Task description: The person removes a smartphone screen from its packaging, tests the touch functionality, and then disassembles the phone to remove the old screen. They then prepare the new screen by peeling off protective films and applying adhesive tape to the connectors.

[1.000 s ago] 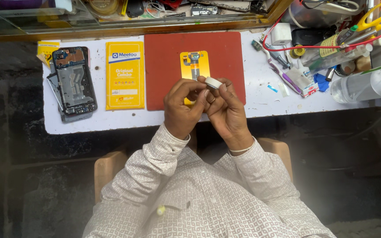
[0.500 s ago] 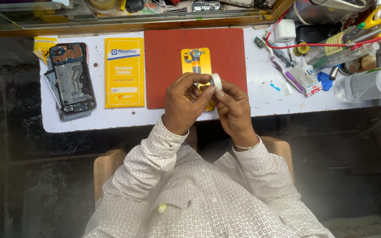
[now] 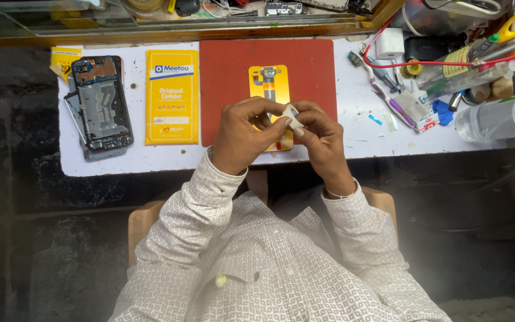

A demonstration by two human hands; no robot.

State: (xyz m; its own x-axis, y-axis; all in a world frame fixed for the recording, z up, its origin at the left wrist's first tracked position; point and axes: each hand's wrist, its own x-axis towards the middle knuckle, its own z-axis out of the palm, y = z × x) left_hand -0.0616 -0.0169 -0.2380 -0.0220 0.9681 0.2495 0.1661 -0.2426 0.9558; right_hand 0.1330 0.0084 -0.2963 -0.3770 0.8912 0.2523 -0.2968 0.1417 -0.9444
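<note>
Both arms bend inward, left hand (image 3: 242,134) and right hand (image 3: 323,140) meeting fingertip to fingertip, each grip pinched closed.

Your two hands meet over the near edge of the bench (image 3: 120,164), left hand (image 3: 242,137) and right hand (image 3: 323,140) touching a small piece (image 3: 291,117) held between them. Beneath them lies a mat (image 3: 233,71), with a card carrying a flex part (image 3: 267,83) on it. Just left of the mat lies a flat packet (image 3: 172,97), and farther left an opened phone (image 3: 98,106). Right of the mat sits a cluster of tools (image 3: 388,98), with a bottle (image 3: 496,119) at the far right edge.
</note>
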